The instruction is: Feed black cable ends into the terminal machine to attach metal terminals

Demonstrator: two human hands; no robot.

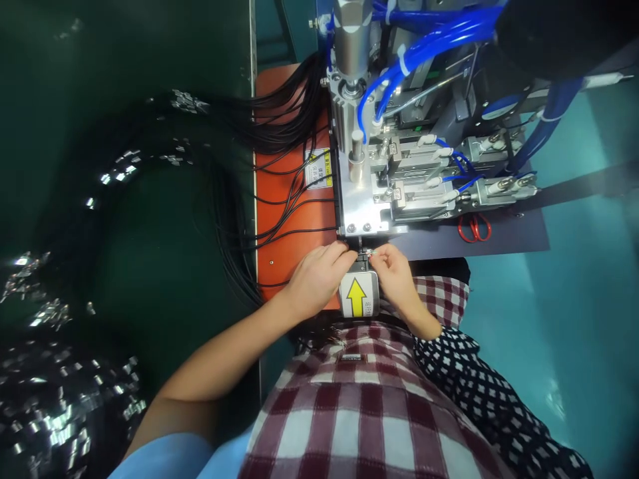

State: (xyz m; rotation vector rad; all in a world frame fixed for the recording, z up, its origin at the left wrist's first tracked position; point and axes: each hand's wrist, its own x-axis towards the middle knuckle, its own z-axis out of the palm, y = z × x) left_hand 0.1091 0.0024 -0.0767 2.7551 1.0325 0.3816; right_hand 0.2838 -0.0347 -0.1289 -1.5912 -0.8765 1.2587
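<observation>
Orange mat (279, 199): left hand (317, 276), right hand (394, 273) pinch thin black wire (367, 253) with metal tip.

Thin black wire (360, 252) at machine's front edge

Both hands meet at the front edge of the metal machine (364, 199): the left hand (317, 276) and the right hand (394, 269) pinch a small wire end (368, 252) above a yellow-arrow label (357, 296). Black cables (279, 173) trail across the orange mat (294, 253).

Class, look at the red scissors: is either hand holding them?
No: the red scissors lie apart on the dark plate, while both hands meet at the machine's front edge.
</observation>
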